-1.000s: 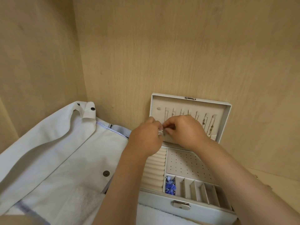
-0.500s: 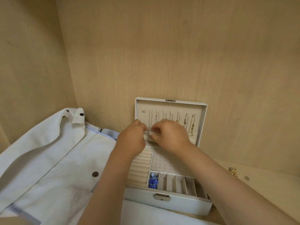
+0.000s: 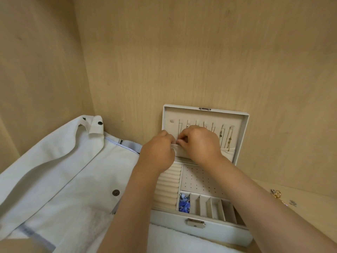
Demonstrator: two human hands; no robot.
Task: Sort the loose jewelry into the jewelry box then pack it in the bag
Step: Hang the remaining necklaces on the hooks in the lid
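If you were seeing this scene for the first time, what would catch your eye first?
The left hand and right hand meet in the middle, pinching the pocket edge inside the lid of the open jewelry box. Blue jewelry sits in the leftmost front compartment, a pale bag lies left, and loose gold jewelry lies far right.

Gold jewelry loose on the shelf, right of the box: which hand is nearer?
Right. The right hand pinches at the lid pocket, up and left of the gold jewelry; the left hand sits further left, beside it.
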